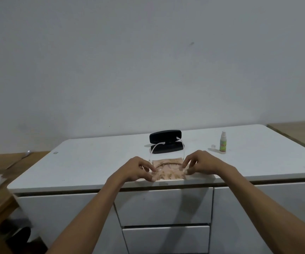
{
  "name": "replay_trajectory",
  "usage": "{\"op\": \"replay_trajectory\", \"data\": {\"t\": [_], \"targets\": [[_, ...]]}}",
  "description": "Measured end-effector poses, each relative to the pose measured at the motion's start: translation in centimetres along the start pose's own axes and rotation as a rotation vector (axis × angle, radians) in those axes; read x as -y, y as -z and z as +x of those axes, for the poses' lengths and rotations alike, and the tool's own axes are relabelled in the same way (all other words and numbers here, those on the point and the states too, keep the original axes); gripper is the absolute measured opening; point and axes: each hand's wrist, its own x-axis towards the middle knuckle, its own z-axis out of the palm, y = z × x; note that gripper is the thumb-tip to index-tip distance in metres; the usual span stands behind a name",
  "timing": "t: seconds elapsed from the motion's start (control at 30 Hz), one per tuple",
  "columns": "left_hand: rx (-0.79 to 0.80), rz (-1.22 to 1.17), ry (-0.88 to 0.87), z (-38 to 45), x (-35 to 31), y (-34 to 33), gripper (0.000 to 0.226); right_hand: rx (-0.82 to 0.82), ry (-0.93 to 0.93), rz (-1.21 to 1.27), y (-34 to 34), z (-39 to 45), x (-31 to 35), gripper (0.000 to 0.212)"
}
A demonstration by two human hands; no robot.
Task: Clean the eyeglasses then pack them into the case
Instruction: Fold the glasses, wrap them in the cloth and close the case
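One head cam, mine, wide-angle, looking forward and slightly down across the white cabinet top (93, 162). Wall (148, 61) fills 12 o'clock; my forearms enter from 5 and 7, desk front close below. No second view.

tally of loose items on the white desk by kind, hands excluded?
Eyeglasses: 1
Glasses case, open: 1
Cleaning cloth: 1
Spray bottle: 1
Bottle cap: 1
Total: 5

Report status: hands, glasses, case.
Left hand and right hand pinch the eyeglasses at both frame ends, over the cloth. Case open behind, empty. Spray bottle off right, clear.
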Motion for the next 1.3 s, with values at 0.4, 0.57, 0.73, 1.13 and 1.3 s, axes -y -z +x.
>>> {"op": "replay_trajectory", "data": {"t": [0.4,0.57,0.73,1.13,1.3], "targets": [[-0.031,0.034,-0.011,-0.2,0.0,-0.7,0.021,-0.059,0.016,-0.12,-1.6,0.2,0.4,0.01],[-0.108,-0.073,-0.011,0.6,0.5,-1.0,0.005,-0.196,0.012,0.054,-1.6,0.5,0.1,0.004],[-0.386,-0.281,0.051,1.5,-0.2,-1.9,0.003,-0.31,-0.061,0.168,-2.0,1.5,0.2,0.012],[-0.624,-0.113,0.264,4.0,-0.1,-4.7,0.028,-0.389,-0.32,0.017,-2.9,3.7,-0.5,0.052],[-0.645,-0.108,0.128,3.5,0.1,-4.6,0.024,-0.453,-0.242,0.043,-2.5,3.2,-0.1,0.03]]}}
